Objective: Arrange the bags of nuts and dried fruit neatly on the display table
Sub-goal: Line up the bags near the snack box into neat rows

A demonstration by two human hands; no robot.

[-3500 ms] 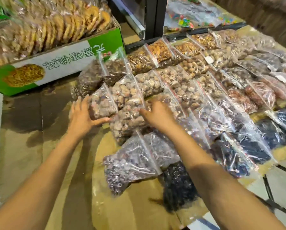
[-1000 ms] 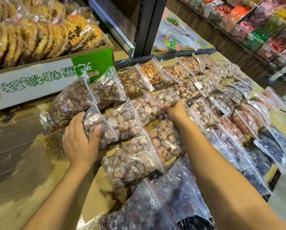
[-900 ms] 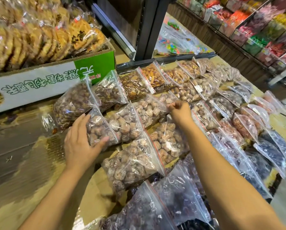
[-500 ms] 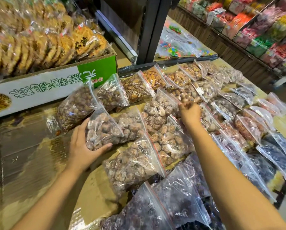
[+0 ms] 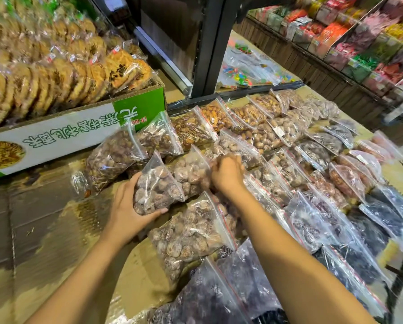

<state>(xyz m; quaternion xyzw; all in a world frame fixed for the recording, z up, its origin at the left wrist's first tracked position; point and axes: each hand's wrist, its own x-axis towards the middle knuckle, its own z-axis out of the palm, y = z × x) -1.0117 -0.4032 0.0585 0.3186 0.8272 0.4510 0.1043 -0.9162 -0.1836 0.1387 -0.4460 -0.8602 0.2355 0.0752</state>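
Note:
Several clear zip bags of nuts and dried fruit lie in overlapping rows across the cardboard-covered display table (image 5: 43, 220). My left hand (image 5: 128, 211) cups the lower left side of a bag of pale dried fruit (image 5: 158, 188), which stands tilted up. My right hand (image 5: 227, 174) is closed on the top edge of the neighbouring bag of the same fruit (image 5: 191, 171). A larger bag of similar fruit (image 5: 191, 232) lies just below my hands. Dark fruit bags (image 5: 230, 284) fill the near rows, and golden nut bags (image 5: 216, 116) line the back row.
A green and white carton (image 5: 62, 134) full of packed round biscuits stands at the back left. A black metal post (image 5: 209, 45) rises behind the table. Shelves of coloured sweets (image 5: 359, 38) run along the right. Bare cardboard lies to the left of the bags.
My left hand has slid under the pale fruit bag and tipped it upright. My right hand has come back toward me from the further row onto the neighbouring bag.

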